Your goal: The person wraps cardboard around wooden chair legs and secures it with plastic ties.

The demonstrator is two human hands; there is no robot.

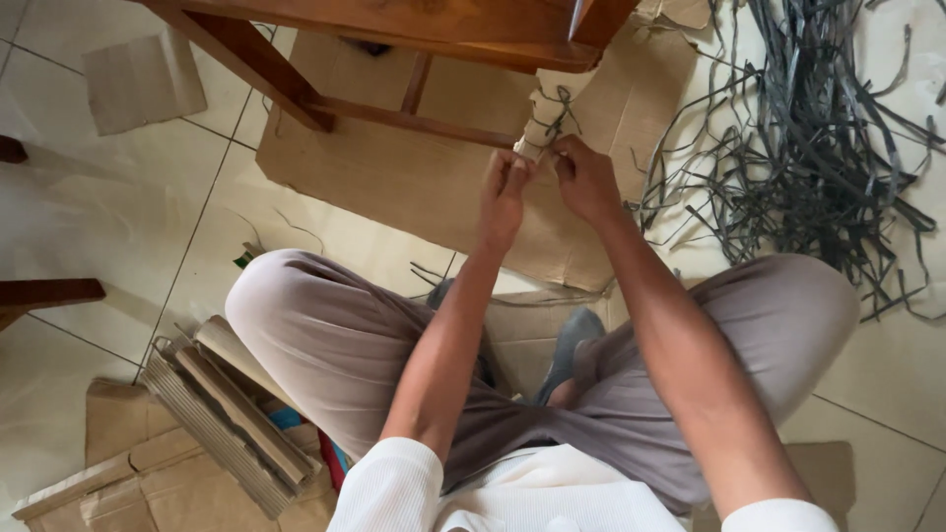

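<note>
I sit cross-legged on a tiled floor before a wooden chair (394,30). One chair leg is wrapped in brown cardboard (545,123) bound with a thin grey strap (562,106). My left hand (505,192) and my right hand (583,177) meet at the lower end of that wrapped leg, fingers pinched on the cardboard wrap and the strap there. Which hand holds the strap end I cannot tell.
A flat cardboard sheet (394,187) lies under the chair. A tangled heap of grey plastic straps (818,138) spreads at the right. Folded corrugated cardboard pieces (227,414) lie by my left knee. Another wooden furniture part (44,294) juts in at the left edge.
</note>
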